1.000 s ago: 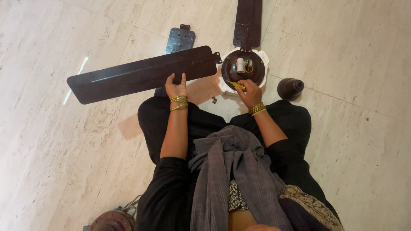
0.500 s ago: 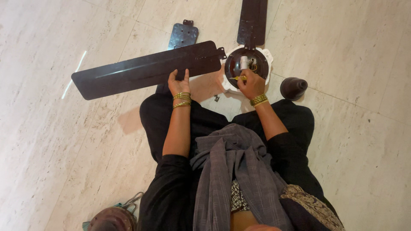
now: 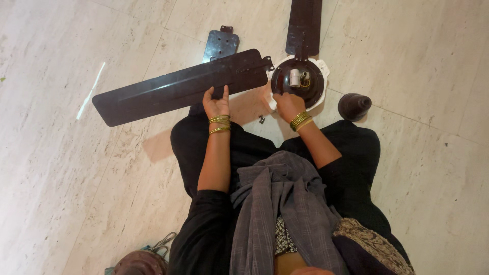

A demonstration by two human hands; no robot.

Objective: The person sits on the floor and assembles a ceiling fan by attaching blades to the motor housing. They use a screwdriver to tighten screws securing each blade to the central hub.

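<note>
I sit on the floor over a ceiling fan's round dark motor (image 3: 310, 86), which lies open side up in a white rim (image 3: 322, 71), with a white cylinder (image 3: 294, 77) and wires inside. My left hand (image 3: 216, 104) grips the near edge of a long dark blade (image 3: 168, 89), whose bracket end reaches the motor. My right hand (image 3: 285, 104) is curled at the motor's near-left rim. The yellow-handled tool it held a moment ago is hidden under it.
A second blade (image 3: 304, 23) runs from the motor to the top edge. A third blade (image 3: 220, 45) lies partly under the long one. A dark cone cover (image 3: 354, 106) stands to the right, a small screw (image 3: 261, 120) lies near my knee, and a brown round object (image 3: 137, 264) sits bottom left.
My right hand pulled back from inside the motor to its near-left rim and turned over, so the yellow tool went out of sight. The left hand kept its grip on the blade.
</note>
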